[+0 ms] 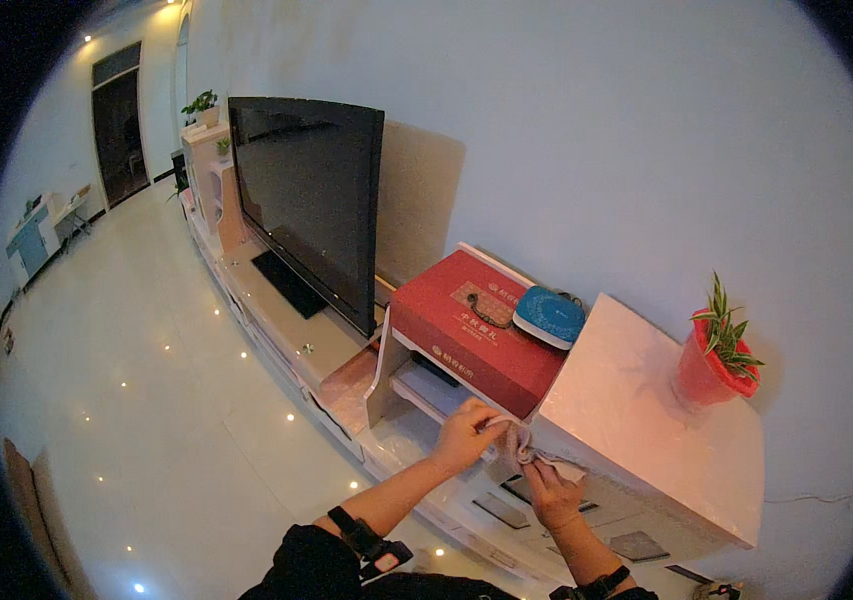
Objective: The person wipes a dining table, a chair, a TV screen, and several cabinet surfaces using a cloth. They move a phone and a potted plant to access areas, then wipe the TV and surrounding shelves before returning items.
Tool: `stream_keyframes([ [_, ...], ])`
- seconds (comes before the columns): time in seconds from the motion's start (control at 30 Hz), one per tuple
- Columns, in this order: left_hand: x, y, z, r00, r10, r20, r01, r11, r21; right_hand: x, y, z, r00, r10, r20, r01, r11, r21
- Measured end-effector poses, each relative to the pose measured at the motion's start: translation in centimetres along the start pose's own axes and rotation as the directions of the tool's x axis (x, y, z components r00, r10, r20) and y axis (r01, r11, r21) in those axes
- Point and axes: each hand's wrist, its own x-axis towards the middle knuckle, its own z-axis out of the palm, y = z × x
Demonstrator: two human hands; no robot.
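Note:
A crumpled, light-coloured cloth (518, 442) hangs between my two hands in front of the cabinet's near corner. My left hand (469, 437) pinches its upper left end with thumb and fingers. Lower and to the right, my right hand (552, 491) grips the other part, and a loose flap sticks out over the fingers. Just beyond the cloth lies a large red gift box (464, 330) with gold writing, on the open shelf unit. On the box rest a dark beaded bracelet (486, 313) and a blue-and-white set-top device (551, 315).
To the right, a pink-red pot (715, 364) with a spider plant stands on the white cabinet top (644, 375). A large television (306, 202) stands on the long TV bench (295, 330) to the left. Glossy floor tiles (171, 420) stretch along the bench.

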Motion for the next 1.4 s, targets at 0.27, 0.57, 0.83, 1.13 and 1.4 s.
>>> stream_keyframes([
  [0.27, 3.1, -0.6, -5.7, 0.996, 0.046, 0.081, -0.049, 0.998, 0.038, 4.3, -3.5, 1.0, 0.992, 0.042, 0.119, -0.078, 0.944, 0.32],
  [0.57, 10.9, -2.2, -9.7, 0.943, 0.285, 0.172, -0.287, 0.958, -0.011, 12.4, -7.2, 4.5, 0.962, 0.25, -0.115, -0.19, 0.906, 0.378],
  [0.83, 20.2, -2.1, -10.7, 0.894, 0.427, 0.135, -0.42, 0.904, -0.078, 20.2, -5.4, 4.8, 0.838, 0.42, -0.349, -0.47, 0.88, -0.067],
  [1.13, 24.3, -6.3, -13.0, 0.871, 0.094, 0.481, -0.347, 0.812, 0.47, 20.3, -6.6, 9.6, 0.654, 0.723, 0.222, -0.692, 0.69, -0.212],
  [1.4, 21.4, -9.5, -14.7, 0.569, 0.308, 0.763, -0.744, 0.589, 0.317, 23.7, -7.6, 12.3, 0.812, 0.574, 0.109, -0.558, 0.817, -0.146],
])
